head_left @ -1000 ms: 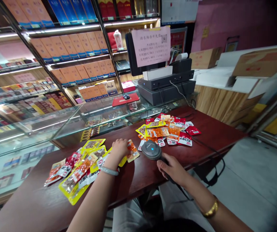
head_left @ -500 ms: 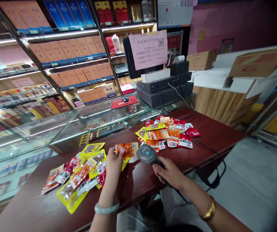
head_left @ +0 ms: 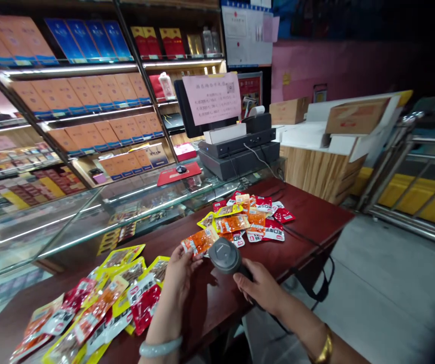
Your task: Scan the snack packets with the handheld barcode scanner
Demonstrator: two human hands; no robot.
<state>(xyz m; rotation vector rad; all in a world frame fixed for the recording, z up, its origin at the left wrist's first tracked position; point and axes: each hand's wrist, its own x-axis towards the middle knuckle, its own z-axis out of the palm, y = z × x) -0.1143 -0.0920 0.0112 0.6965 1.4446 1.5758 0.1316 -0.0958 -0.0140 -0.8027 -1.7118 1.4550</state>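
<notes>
My left hand (head_left: 181,270) pinches an orange snack packet (head_left: 199,241) by its left end, just above the dark red table. In my right hand (head_left: 261,283) is a dark grey handheld barcode scanner (head_left: 225,256), gripped by its handle. The scanner's head is close to the packet's right end and covers a little of it. Left of my left hand lies a spread of yellow, red, white and orange snack packets (head_left: 121,283). Beyond the scanner is a second pile of similar packets (head_left: 253,217).
A glass display counter (head_left: 134,202) borders the table's far side. On it stand a monitor with a pink paper sign (head_left: 213,98), a cash drawer (head_left: 240,161) and a mouse (head_left: 181,169). Boxed goods fill shelves behind. A cable crosses the table's right side; a metal railing (head_left: 417,202) stands further right.
The view has turned to the right. The orange packet now tilts up at its right end, and the scanner's light no longer shows. Both hands keep their hold.
</notes>
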